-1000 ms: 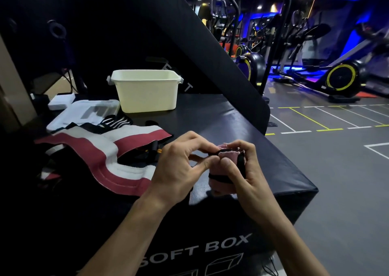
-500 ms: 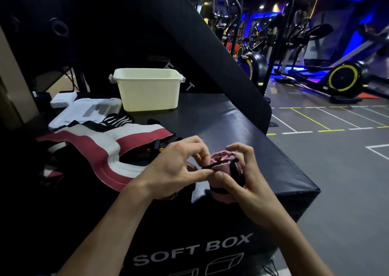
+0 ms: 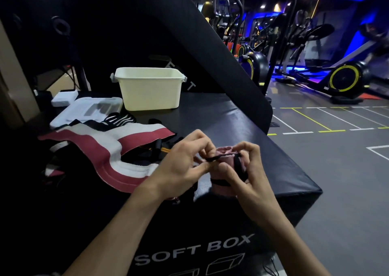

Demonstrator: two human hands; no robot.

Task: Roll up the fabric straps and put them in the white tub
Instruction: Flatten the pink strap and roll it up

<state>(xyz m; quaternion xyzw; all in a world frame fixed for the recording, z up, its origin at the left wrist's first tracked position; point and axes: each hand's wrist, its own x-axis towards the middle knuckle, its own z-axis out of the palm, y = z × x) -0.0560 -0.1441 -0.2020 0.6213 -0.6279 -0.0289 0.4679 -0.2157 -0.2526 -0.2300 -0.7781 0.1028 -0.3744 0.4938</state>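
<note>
We see the right hand [image 3: 250, 176] gripping the rolled pink strap [image 3: 226, 162] at 6 o'clock on the tabletop [image 3: 221, 115] | left hand [image 3: 181, 166] pinching its black band [image 3: 212, 159] | white tub [image 3: 149, 90] at 11 o'clock, well apart

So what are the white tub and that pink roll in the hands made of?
The white tub looks like moulded plastic: smooth, matte cream walls with a rolled rim and small side handles. The pink roll looks like soft woven fabric, with layered coils showing at its top and a thin black band, perhaps elastic, around it.
</note>
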